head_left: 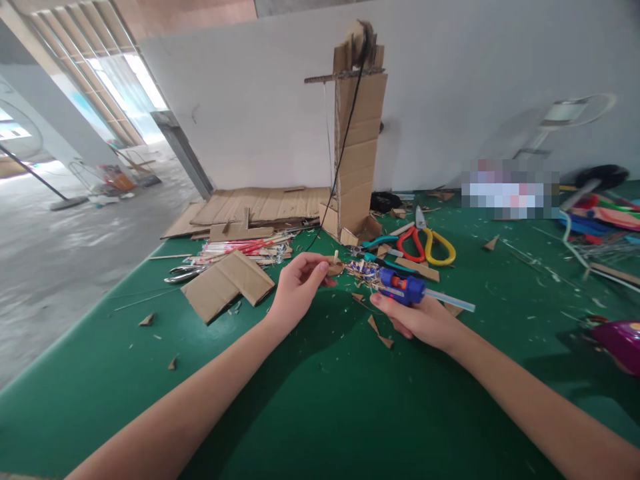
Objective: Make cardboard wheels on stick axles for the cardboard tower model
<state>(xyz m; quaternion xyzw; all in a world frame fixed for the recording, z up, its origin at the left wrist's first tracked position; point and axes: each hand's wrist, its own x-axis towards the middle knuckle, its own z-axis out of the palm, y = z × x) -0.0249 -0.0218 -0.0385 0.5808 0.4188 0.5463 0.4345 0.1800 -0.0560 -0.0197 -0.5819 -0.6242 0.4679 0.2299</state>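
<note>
Pinched in my left hand (304, 283) is a small brown cardboard piece (336, 269) with a short pale stick (336, 255) standing up from it. My right hand (417, 321) is wrapped round a blue glue gun (403, 285), a clear glue stick (453, 300) poking out of its back end. The gun's nozzle end points left, towards the cardboard piece; scraps and bits clutter that spot, so I cannot tell whether they touch. Behind my hands a tall cardboard tower (360, 147) stands upright, with a black cord (345, 143) running down its front.
Red and yellow handled scissors (425, 245) and teal-handled pliers (377, 241) lie beyond the glue gun. Left are a folded cardboard sheet (225, 283), metal scissors (186, 273) and red-and-white packets (235, 248). A purple object (620, 343) sits at the right edge of the green table (320, 413).
</note>
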